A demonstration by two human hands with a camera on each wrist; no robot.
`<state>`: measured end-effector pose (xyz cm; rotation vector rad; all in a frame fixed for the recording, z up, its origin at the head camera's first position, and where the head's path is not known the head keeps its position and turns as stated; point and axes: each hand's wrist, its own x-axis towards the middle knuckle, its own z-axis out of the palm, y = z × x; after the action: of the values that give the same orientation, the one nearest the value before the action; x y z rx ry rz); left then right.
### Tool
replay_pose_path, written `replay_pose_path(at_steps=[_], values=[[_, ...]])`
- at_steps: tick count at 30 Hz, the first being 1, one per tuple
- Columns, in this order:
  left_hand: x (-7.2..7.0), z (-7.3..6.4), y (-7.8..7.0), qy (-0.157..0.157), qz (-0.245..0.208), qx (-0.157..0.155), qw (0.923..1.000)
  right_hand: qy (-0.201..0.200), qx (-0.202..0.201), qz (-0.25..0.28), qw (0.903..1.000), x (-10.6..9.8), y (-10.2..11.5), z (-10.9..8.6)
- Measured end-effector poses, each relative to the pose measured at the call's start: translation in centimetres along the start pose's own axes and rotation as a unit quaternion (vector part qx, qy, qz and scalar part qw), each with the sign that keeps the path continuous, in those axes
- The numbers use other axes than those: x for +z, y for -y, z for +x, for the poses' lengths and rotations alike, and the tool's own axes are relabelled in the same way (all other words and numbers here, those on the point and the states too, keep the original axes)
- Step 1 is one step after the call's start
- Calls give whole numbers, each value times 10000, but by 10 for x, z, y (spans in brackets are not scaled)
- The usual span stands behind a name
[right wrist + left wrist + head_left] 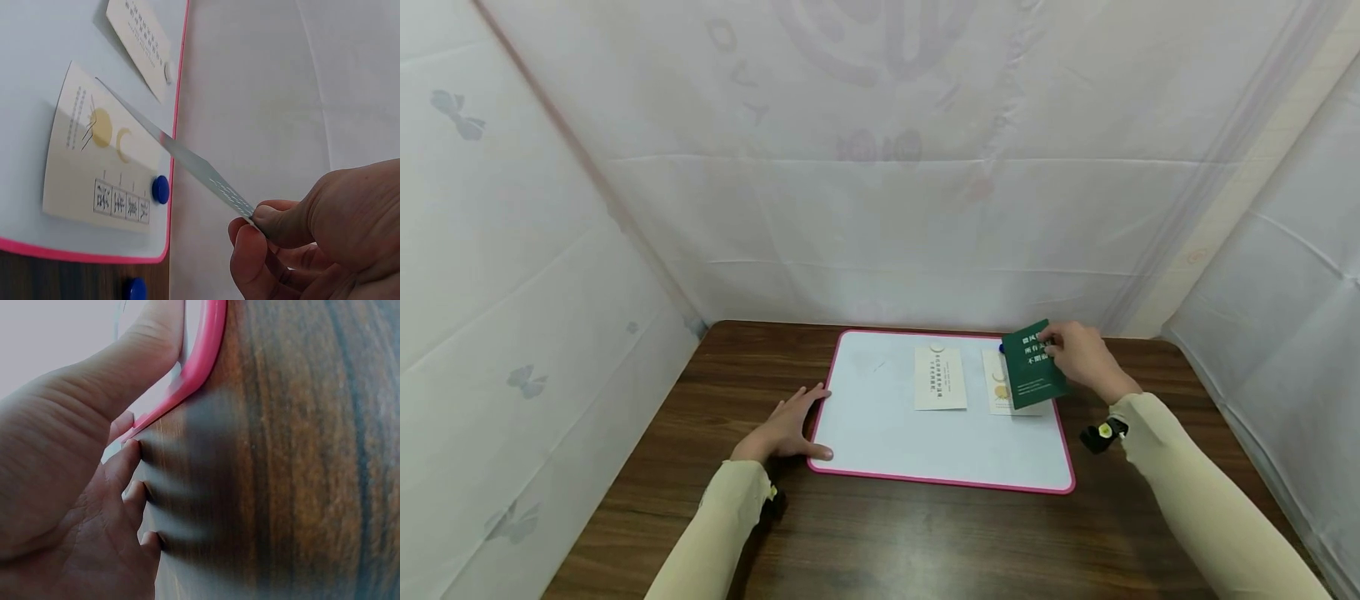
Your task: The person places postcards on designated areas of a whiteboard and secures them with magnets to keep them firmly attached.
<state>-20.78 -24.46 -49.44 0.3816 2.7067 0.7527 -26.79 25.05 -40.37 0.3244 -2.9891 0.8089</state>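
Observation:
A white board with a pink frame [880, 417] lies on the brown wooden table [925, 542]. My right hand [1051, 343] pinches a green card [1033, 375] with white print by its top edge, tilted above the board's right side. In the right wrist view the green card [187, 159] shows edge-on between thumb and fingers [250, 219]. Under it lies a cream card [94, 156] with a sun and moon drawing, pinned by a blue magnet [160, 189]. My left hand [786, 429] rests flat at the board's left edge, thumb along the pink frame [203, 356].
A second cream card [940, 377] sits mid-board under a white round magnet [937, 347]. Another blue magnet [134, 289] lies on the table just off the board's edge. White cloth walls [880, 208] close in the table at the back and both sides.

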Motion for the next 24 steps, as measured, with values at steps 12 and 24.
replay_pose_path(at_steps=[12,24], values=[[-2,-1,-5,-35,21,-113,9999,56,-94,82,9999,5,20,7],[-2,0,-4,-15,34,-59,10000,87,-155,269,9995,14,30,15]])
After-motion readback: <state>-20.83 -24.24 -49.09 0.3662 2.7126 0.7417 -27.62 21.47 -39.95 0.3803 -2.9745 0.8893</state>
